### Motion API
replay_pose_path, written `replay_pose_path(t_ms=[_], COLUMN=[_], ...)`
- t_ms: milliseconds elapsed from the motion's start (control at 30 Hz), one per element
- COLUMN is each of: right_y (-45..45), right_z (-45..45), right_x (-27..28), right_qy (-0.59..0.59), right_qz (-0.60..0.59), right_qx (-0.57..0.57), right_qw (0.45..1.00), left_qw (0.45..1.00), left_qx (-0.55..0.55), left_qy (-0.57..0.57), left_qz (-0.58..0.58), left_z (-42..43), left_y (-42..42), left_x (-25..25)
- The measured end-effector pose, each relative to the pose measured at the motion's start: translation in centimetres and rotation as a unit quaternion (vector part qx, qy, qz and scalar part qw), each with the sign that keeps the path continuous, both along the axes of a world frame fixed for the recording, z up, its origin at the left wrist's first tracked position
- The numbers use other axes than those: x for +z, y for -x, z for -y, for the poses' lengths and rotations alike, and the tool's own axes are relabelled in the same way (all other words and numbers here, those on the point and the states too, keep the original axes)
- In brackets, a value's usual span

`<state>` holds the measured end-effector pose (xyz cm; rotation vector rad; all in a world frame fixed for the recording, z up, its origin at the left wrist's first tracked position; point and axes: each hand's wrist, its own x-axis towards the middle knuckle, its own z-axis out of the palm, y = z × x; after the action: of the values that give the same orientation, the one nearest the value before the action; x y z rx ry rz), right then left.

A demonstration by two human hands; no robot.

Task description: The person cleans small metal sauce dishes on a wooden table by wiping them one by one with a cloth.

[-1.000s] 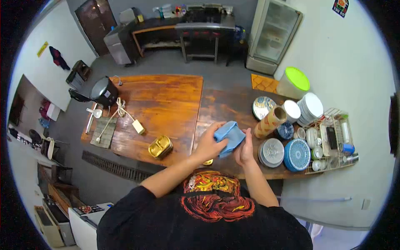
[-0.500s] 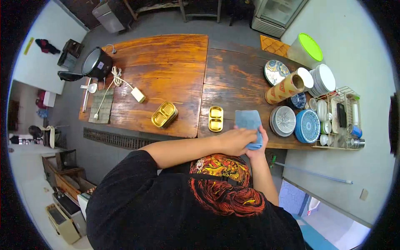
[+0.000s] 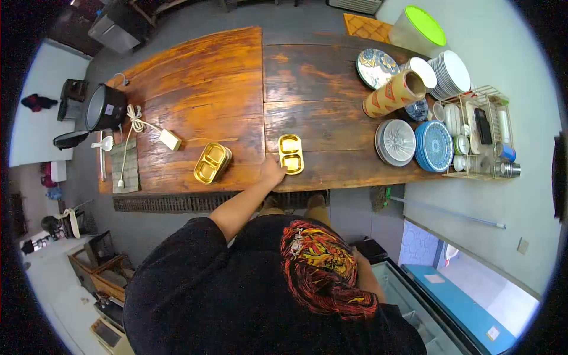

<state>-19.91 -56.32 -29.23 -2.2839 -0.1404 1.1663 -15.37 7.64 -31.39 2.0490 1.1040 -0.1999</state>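
A small gold two-compartment dish lies near the front edge of the dark wooden table. My left hand is closed at its lower left corner, fingers at the rim. Farther left sits a stack of matching gold dishes, apart from my hand. My right hand is down beside my body, mostly hidden by my shirt, and its fingers do not show. A dark object is close to it.
Stacked blue bowls, clear glass bowls, a patterned plate and a cardboard tube stand at the right, by a wire dish rack. At left are a power strip and a black pot.
My left hand has moved left from the blue cloth to the gold dish. My right hand has dropped to my side, and the cloth no longer shows. The view has shifted.
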Motion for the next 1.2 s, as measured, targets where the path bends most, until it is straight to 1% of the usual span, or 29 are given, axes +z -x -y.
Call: replay_pose_path(t_ms=[33, 133, 167, 200, 233, 267, 300, 333, 367, 433, 467, 500, 533, 567, 667, 700, 733, 767, 800, 867, 900, 933, 967, 1000, 1033, 1067, 1100, 1133, 1200], right_y=[-0.7, -0.1, -1.2, -2.8, -4.6, -4.7, -6.5, -7.0, -10.1, -8.9, -11.5, -11.0, -13.5, -15.6, -22.4, -24.6, -26.5, -25.6, -26.6, -28.5, -28.8, -29.4, -30.0, -30.3, -30.3, -29.9, -29.2, -28.4, -27.3], right_z=[-1.7, -3.0, -3.2, -3.7, -4.6, -7.1, -5.4, -3.5, -8.0, -8.1, -15.1, -15.3, -16.7, -18.7, -23.3, -24.4, -24.6, -26.3, -28.4, -31.2, -32.5, -33.8, -35.7, -37.3, -39.0, -40.1, -40.9, -41.8, -43.5], right_x=[-0.6, -1.5, -1.8, -2.2, -2.8, -3.7, -4.4, -4.5, -5.8, -6.8, 2.5, 2.8, 3.1, 3.6, 4.6, 4.5, 4.1, 3.6, 6.4, 13.3, 17.1, 19.4, 18.0, 16.9, 17.3, 18.1, 19.0, 20.1, 22.3], right_qy=[0.02, 0.073, 0.088, 0.102, 0.113, 0.123, 0.13, 0.137, 0.144, 0.156, 0.146, 0.139, 0.077, 0.017, -0.176, -0.247, -0.322, -0.397, -0.416, -0.444, -0.469, -0.492, -0.513, -0.537, -0.553, -0.523, -0.489, -0.489, -0.607], right_qz=[-0.013, -0.054, -0.063, -0.07, -0.075, -0.081, -0.085, -0.089, -0.097, -0.117, -0.112, -0.114, -0.113, -0.11, -0.094, -0.092, -0.09, -0.085, -0.085, -0.192, -0.196, -0.199, -0.132, -0.048, 0.036, 0.082, 0.127, 0.129, 0.155], right_qx=[0.0, -0.001, 0.0, 0.001, 0.001, 0.001, -0.002, -0.007, -0.014, -0.029, -0.038, -0.046, -0.057, -0.066, -0.083, -0.092, -0.109, -0.132, -0.149, -0.223, -0.21, -0.192, -0.156, -0.098, -0.04, 0.012, 0.065, 0.076, 0.028], right_qw=[1.0, 0.996, 0.994, 0.992, 0.991, 0.989, 0.988, 0.987, 0.985, 0.98, 0.982, 0.983, 0.989, 0.992, 0.976, 0.96, 0.936, 0.905, 0.893, 0.846, 0.835, 0.826, 0.833, 0.837, 0.831, 0.848, 0.86, 0.859, 0.779], left_qw=[1.0, 0.999, 0.999, 0.997, 0.996, 0.995, 0.997, 0.998, 0.997, 0.989, 0.988, 0.99, 0.988, 0.987, 0.989, 0.988, 0.988, 0.986, 0.984, 0.972, 0.963, 0.95, 0.948, 0.943, 0.936, 0.934, 0.931, 0.924, 0.904], left_qx=[-0.009, 0.006, 0.035, 0.065, 0.069, 0.072, 0.065, 0.06, 0.054, -0.008, -0.018, 0.006, 0.033, 0.03, 0.107, 0.128, 0.115, 0.111, 0.104, 0.1, 0.103, 0.11, 0.11, 0.086, 0.061, 0.066, 0.03, -0.005, -0.062], left_qy=[-0.004, -0.021, 0.009, 0.037, 0.047, 0.055, 0.048, 0.0, -0.047, -0.119, -0.128, -0.137, -0.144, -0.149, -0.093, -0.082, -0.104, -0.102, -0.095, -0.065, -0.045, -0.024, -0.031, 0.004, 0.04, 0.037, -0.008, -0.054, -0.149], left_qz=[-0.014, -0.033, -0.025, -0.014, -0.021, -0.029, -0.022, -0.017, -0.014, -0.084, -0.082, -0.017, 0.047, 0.046, 0.032, 0.025, 0.022, 0.067, 0.113, 0.201, 0.246, 0.293, 0.297, 0.321, 0.343, 0.35, 0.364, 0.378, 0.395], left_z=[0.1, 0.4, 0.2, 0.2, 0.0, 0.2, 0.4, 0.5, 0.6, 0.2, 0.0, -0.1, 0.2, 0.7, 1.4, 0.9, 0.3, -0.1, 0.4, 2.8, 4.0, 4.8, 5.9, 7.1, 8.3, 9.3, 10.2, 11.1, 12.7], left_y=[-0.1, 0.6, 0.9, 0.1, -0.2, -0.6, -0.9, -0.9, -0.8, -0.9, -0.8, -0.6, -0.3, -0.3, -1.3, -1.3, -1.4, -1.9, -2.4, -2.6, -2.7, -3.1, -3.7, -4.1, -5.0, -5.7, -6.2, -6.6, -7.1], left_x=[0.5, -4.1, -5.6, -4.1, -2.3, 2.5, 3.7, 4.7, 5.4, 5.8, 5.8, 5.7, 5.8, 6.3, 8.7, 9.9, 11.3, 12.8, 13.8, 15.3, 16.2, 17.2, 19.4, 21.6, 23.8, 25.4, 26.8, 28.0, 30.3])
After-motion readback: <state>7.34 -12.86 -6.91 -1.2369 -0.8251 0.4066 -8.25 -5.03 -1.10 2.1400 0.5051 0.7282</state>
